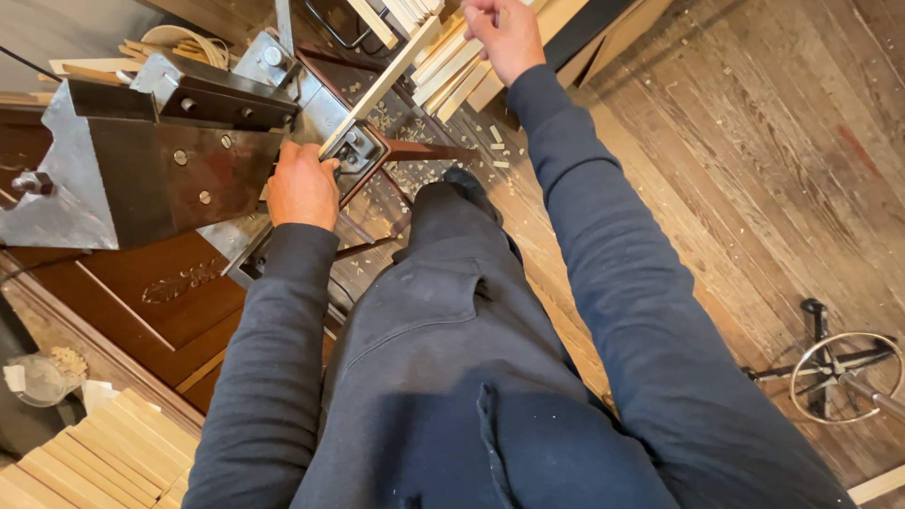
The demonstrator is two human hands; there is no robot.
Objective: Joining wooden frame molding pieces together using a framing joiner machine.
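Left hand is pressing, fingers curled, on the near end of a pale wood strip lying across the metal machine, while the right hand is closing its grip on the strip's far end beside stacked strips.

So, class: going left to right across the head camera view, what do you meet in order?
Grey metal machine block → left hand → pale wooden strip → right hand → round stool base on the plank floor.
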